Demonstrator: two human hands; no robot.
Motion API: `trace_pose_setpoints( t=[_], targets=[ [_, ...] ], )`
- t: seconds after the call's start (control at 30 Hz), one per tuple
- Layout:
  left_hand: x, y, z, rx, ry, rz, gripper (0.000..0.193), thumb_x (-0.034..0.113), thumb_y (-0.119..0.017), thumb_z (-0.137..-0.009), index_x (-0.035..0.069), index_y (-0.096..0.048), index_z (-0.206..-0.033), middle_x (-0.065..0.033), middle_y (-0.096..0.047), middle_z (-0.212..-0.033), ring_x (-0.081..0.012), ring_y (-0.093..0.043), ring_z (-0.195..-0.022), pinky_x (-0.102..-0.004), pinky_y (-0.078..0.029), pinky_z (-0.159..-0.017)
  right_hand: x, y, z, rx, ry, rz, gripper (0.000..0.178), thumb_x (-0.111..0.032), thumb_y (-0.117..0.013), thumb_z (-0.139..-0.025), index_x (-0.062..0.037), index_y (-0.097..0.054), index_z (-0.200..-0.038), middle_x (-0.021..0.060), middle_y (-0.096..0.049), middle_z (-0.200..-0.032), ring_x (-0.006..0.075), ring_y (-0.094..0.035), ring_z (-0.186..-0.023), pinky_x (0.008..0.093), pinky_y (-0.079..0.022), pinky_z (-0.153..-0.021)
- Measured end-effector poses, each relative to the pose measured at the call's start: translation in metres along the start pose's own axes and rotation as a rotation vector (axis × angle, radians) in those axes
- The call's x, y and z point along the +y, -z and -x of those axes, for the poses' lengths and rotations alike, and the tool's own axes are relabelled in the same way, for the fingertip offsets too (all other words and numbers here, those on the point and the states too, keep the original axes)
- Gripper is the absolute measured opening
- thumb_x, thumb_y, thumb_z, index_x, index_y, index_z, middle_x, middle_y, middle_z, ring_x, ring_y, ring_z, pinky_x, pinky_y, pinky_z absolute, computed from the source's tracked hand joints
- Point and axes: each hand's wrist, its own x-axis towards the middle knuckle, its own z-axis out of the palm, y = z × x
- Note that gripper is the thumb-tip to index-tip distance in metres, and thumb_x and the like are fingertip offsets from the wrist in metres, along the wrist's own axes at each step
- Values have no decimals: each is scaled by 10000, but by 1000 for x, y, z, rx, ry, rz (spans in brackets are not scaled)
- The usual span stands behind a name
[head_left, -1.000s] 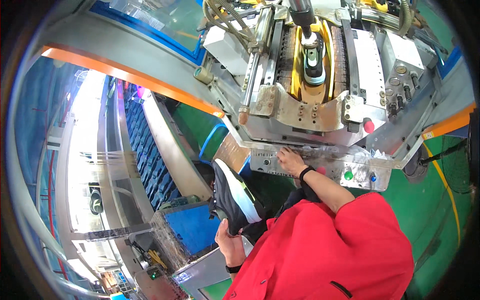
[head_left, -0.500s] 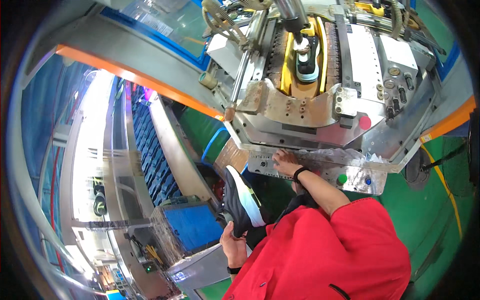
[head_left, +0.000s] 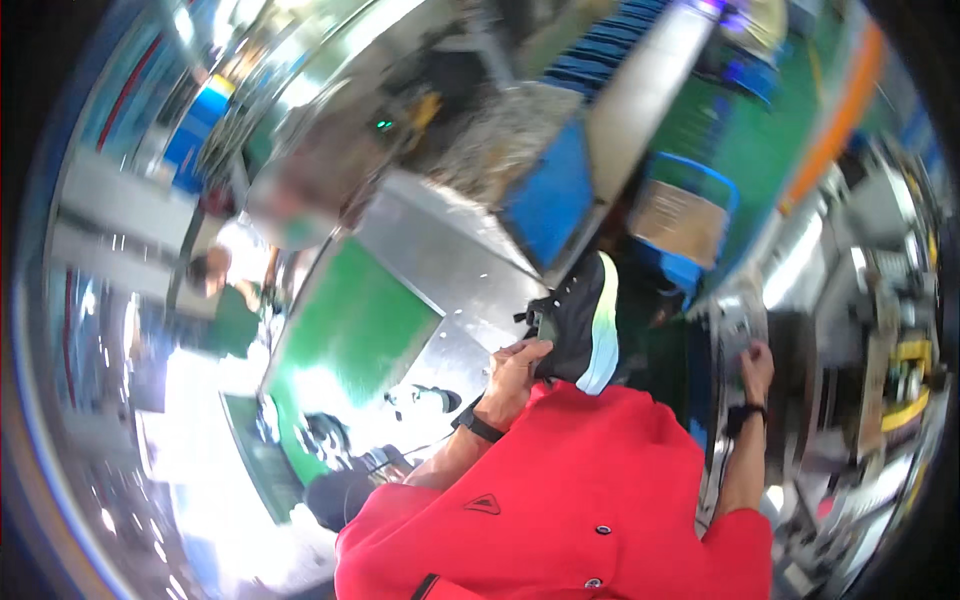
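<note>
My left hand (head_left: pixel 515 375) is closed on a black sneaker (head_left: pixel 577 325) at its collar, just above my red shirt. The sneaker's thick sole (head_left: pixel 605 325) fades from yellow-green to pale blue and faces right. Farther right, my right hand (head_left: pixel 757 370) is at the front panel (head_left: pixel 735 325) of a metal machine, fingers loosely bent with nothing seen in them. Blur hides whether they press on it.
A green-topped metal table (head_left: pixel 350 315) stands left, with dark shoes (head_left: pixel 432 400) near it. Beyond my left hand is a blue pad (head_left: pixel 550 195) beside a conveyor. A blue-framed cart (head_left: pixel 680 220) stands ahead. A person (head_left: pixel 215 270) is blurred at far left.
The view has swung left, bringing the green-topped table in and pushing the machine to the right edge. The sneaker stays in my left hand. My right hand appears farther from it.
</note>
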Motion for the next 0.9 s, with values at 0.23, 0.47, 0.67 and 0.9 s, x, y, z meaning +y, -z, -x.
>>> trace_pose_setpoints(
  t=[0.23, 0.47, 0.67, 0.9],
  targets=[
    [44, 129, -37, 463, 5, 127, 177, 98, -742, -781, -33, -692, -889, -84, -652, -799, -162, -618, -663, -321, -523, -560, -164, 18, -120, -4, 213, -211, 207, -49, -608, -883, 16, -642, -1077, 58, -659, -981, 132, -613, -924, 281, -492, -849],
    [40, 344, -163, 929, -289, -84, 320, 178, -805, -696, -48, -675, -881, -74, -662, -803, -174, -606, -656, -321, -518, -594, -550, -8, -161, -164, 707, -172, 206, -74, -630, -905, -5, -617, -1099, 82, -649, -1029, 138, -608, -926, 279, -496, -833],
    [36, 454, -224, 1262, -255, -614, 330, 190, -726, -681, -54, -645, -889, -200, -653, -868, -360, -624, -830, -447, -487, -824, -797, -104, -189, -66, 1165, 132, 242, -77, -695, -809, -18, -646, -1038, 93, -685, -885, 178, -649, -791, 309, -506, -741],
    [75, 396, -214, 1268, -603, -699, 515, 100, -658, -820, -26, -474, -1283, -252, -457, -1340, -413, -437, -1262, -463, -333, -1076, -934, -234, -279, 360, 1241, 696, 622, -221, -769, -701, 10, -491, -1206, 231, -655, -1041, 390, -647, -967, 453, -533, -816]
  ],
)
